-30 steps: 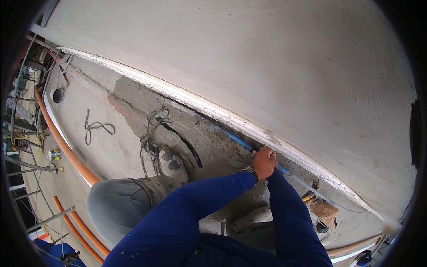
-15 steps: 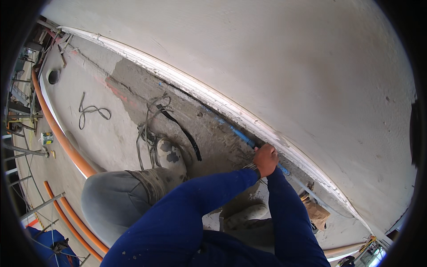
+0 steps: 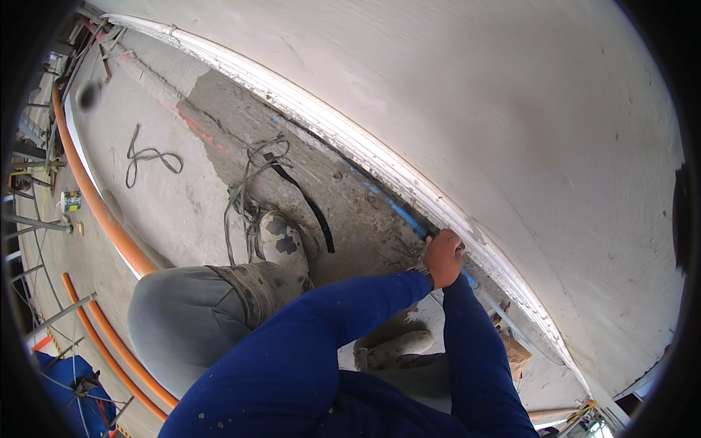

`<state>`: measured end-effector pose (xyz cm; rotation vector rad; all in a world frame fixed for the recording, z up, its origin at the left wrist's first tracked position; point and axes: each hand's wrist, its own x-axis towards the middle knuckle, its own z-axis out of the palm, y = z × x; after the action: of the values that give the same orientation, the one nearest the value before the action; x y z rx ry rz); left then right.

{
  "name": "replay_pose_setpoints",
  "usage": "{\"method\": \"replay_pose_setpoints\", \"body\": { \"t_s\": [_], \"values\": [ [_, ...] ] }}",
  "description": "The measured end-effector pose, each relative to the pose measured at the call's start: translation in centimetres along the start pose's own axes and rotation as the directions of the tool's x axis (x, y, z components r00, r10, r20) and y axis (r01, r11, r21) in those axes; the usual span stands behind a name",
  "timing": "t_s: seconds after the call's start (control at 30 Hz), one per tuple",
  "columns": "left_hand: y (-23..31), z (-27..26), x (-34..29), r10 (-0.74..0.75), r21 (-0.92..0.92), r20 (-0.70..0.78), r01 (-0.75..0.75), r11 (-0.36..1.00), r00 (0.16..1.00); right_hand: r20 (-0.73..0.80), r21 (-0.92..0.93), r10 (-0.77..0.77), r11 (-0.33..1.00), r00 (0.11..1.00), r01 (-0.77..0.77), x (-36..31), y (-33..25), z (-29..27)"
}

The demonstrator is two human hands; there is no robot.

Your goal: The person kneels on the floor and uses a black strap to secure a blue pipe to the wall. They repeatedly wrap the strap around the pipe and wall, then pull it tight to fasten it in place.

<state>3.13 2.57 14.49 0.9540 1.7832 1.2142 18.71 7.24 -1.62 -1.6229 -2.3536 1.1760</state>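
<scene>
My left hand (image 3: 444,257) is closed, its fingers wrapped round the line of a blue pipe (image 3: 401,214) at the foot of the wall. A dark section of the pipe shows just beside those fingers. My right forearm (image 3: 467,321) reaches up to the same spot, but the right hand is hidden behind the left, so its fingers do not show. Past the hands, a short blue length (image 3: 469,280) continues into a pale grey pipe (image 3: 522,330). A black flat strip (image 3: 310,204) lies on the floor by my boot (image 3: 283,241), beside a tangle of grey cord (image 3: 241,197).
The pale wall (image 3: 511,109) rises beside the hands, with a white ledge (image 3: 350,142) along its base. Orange pipes (image 3: 109,219) and metal frames are at the left. A round hole (image 3: 88,95) shows at far left. A brown paper bag (image 3: 515,355) lies at right.
The view has shifted slightly. Both arms stay at the same place on the pipe; the left hand has turned a little, with its knuckles now toward the wall.
</scene>
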Motion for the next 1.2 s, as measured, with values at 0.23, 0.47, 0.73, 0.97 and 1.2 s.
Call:
{"method": "replay_pose_setpoints", "body": {
  "t_s": [0.23,0.47,0.73,0.97,1.2],
  "values": [
    [-3.1,-4.5,-4.4,0.069,0.052,0.041,-0.071,0.996,0.997,-0.068,0.139,-0.221,0.964,0.973,0.229,0.3,3.2,-1.3],
    [-9.1,-7.1,-2.9,-0.046,0.050,0.336,0.031,0.998,0.941,0.002,-0.237,0.386,0.896,0.922,-0.375,0.3,-10.6,-4.3],
    [-6.2,-8.2,-0.9,0.340,-0.002,0.295,-0.356,0.935,0.893,0.058,-0.224,0.403,0.897,0.913,-0.382,0.5,-10.0,-4.7],
    [-6.3,-9.2,0.1,0.154,0.102,0.346,-0.200,0.974,0.926,0.000,-0.189,0.389,0.905,0.921,-0.382,0.3,-11.0,-4.7],
    [-5.9,-8.3,3.6,0.019,0.428,0.615,-0.354,0.832,0.788,0.067,-0.137,0.392,0.914,0.917,-0.381,0.3,-12.2,-5.3]
  ]
}}
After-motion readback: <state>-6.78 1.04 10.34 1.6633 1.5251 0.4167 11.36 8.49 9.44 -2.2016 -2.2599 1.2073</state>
